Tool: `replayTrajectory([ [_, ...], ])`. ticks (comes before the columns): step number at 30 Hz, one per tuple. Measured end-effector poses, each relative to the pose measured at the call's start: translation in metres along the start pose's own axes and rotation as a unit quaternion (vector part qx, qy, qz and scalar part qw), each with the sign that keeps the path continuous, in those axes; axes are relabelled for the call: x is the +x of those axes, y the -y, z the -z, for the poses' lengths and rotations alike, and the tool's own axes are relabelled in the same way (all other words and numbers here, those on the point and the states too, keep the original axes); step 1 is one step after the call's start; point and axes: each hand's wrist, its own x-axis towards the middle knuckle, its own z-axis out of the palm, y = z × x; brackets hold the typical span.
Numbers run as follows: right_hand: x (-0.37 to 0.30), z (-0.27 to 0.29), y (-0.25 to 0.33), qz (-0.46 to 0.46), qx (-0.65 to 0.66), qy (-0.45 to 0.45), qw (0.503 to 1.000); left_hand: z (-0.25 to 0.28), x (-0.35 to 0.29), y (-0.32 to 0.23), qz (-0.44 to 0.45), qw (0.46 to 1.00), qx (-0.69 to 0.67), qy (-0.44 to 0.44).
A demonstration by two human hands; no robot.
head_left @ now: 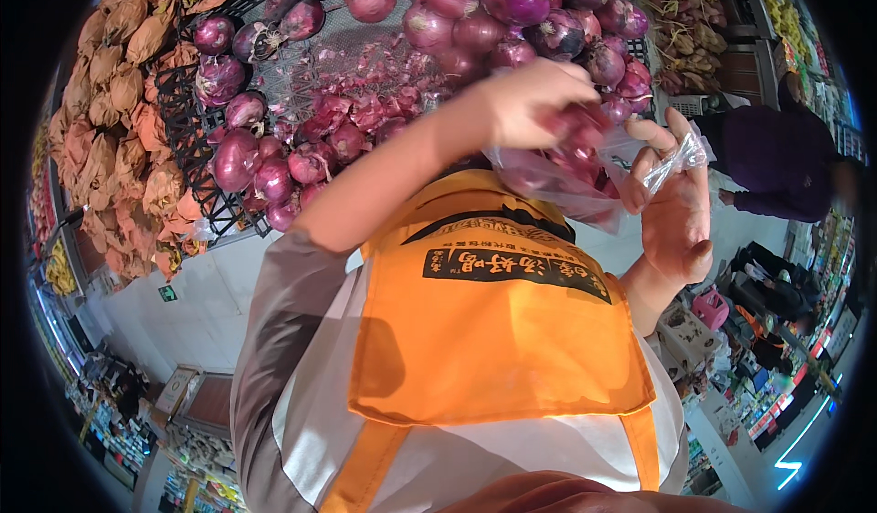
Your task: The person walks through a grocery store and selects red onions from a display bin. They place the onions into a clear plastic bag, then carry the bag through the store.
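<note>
My left hand (534, 102) reaches across in front of me, its fingers closed and blurred by motion. Under them is a smeared clump of purple-red onion skins (582, 129) at the mouth of a clear plastic bag (539, 177). More purple-red pieces show through the film. On the right, my right hand (674, 198) grips the bag's bunched edge, palm turned up and fingers curled. Just beyond both hands lies a black plastic crate (187, 134) of red onions (448, 24). Loose skins (365, 102) are scattered on its mesh bottom.
Brown, papery-skinned produce (119, 84) is heaped left of the crate. Smaller reddish-brown produce (690, 38) lies at the back right. A person in dark purple clothing (776, 161) stands to the right. My orange apron (498, 349) is close to the crate's near side.
</note>
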Motion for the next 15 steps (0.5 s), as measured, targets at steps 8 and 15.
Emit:
replayTrajectory([
  [8,-0.012,0.012,0.004,-0.005,-0.042,-0.059,0.997,-0.077,-0.003,-0.014,0.169,0.961,0.139,0.170],
  [15,-0.005,0.020,0.011,0.001,0.005,-0.006,1.000,-0.002,-0.036,-0.036,0.232,0.969,0.029,0.086],
])
